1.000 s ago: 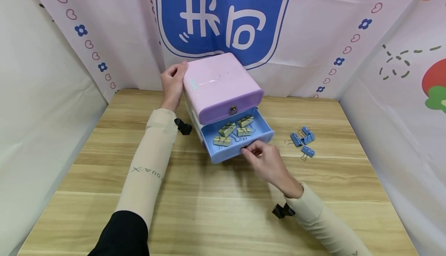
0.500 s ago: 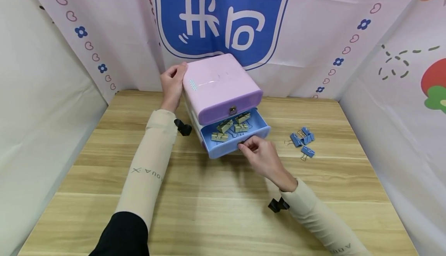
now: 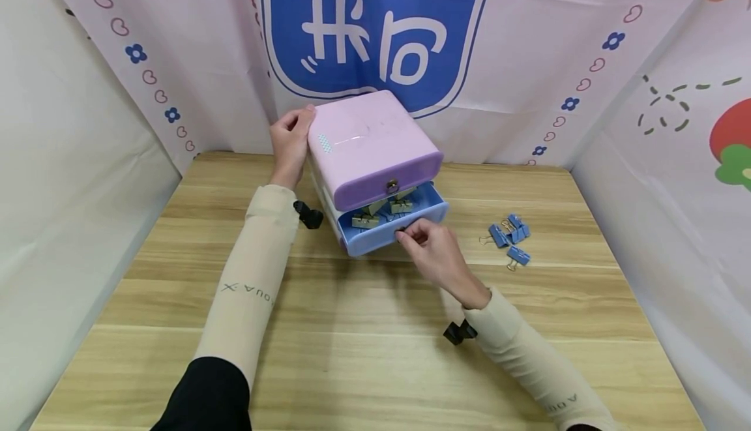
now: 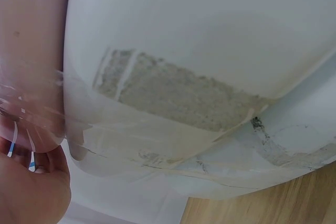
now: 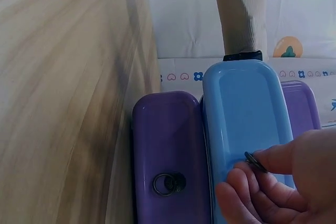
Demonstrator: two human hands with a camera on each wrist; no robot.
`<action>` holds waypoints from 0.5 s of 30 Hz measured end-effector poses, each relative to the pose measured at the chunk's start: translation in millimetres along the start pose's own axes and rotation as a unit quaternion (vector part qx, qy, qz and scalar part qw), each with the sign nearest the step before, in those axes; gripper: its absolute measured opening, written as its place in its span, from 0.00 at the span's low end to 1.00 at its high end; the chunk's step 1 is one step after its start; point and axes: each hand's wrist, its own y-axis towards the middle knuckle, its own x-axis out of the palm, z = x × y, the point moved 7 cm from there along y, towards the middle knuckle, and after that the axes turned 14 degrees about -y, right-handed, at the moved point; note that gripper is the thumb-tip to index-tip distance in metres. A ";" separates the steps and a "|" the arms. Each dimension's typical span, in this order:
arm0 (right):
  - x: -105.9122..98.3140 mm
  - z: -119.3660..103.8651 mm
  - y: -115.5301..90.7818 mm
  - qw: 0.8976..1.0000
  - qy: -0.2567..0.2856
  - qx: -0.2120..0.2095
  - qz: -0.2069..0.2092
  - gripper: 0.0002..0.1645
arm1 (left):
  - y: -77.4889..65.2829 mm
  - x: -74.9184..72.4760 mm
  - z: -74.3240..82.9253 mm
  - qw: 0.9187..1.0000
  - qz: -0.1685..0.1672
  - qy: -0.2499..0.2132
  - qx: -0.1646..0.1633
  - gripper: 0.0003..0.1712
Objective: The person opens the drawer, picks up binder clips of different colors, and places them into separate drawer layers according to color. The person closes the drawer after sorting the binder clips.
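A small drawer cabinet (image 3: 369, 134) with a pink top stands at the back of the table. My left hand (image 3: 290, 141) holds its rear left corner; the left wrist view shows the fingers (image 4: 55, 158) behind the pink edge. The middle blue drawer (image 3: 375, 240) is partly out, its rear part under the purple drawer above. Gold binder clips (image 3: 365, 222) lie inside, some partly covered. My right hand (image 3: 437, 255) pinches the dark ring pull (image 5: 254, 161) on the blue front between thumb and fingers.
Several blue binder clips (image 3: 499, 235) lie loose on the wooden table (image 3: 364, 353), right of the cabinet. Below the blue drawer is a pushed-in purple drawer (image 5: 168, 129) with its own ring pull (image 5: 168, 184). A printed cloth (image 3: 516, 46) hangs behind the cabinet.
The blue drawer has slid back into the cabinet by part of its length, with my right hand moving along toward it. Fewer gold clips show. My left hand stays put.
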 end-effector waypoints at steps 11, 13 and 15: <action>4.0 -2.7 15.4 1.000 0.002 -0.006 0.001 0.10 | -0.6 0.7 1.2 1.000 0.001 -0.002 0.002 0.15; 4.7 -3.0 18.5 1.000 -0.001 -0.009 0.003 0.10 | -0.8 0.9 1.4 1.000 0.001 -0.005 0.004 0.15; 5.4 -3.3 21.4 1.000 -0.004 -0.010 0.005 0.11 | -0.6 0.9 1.5 1.000 0.001 -0.006 0.005 0.15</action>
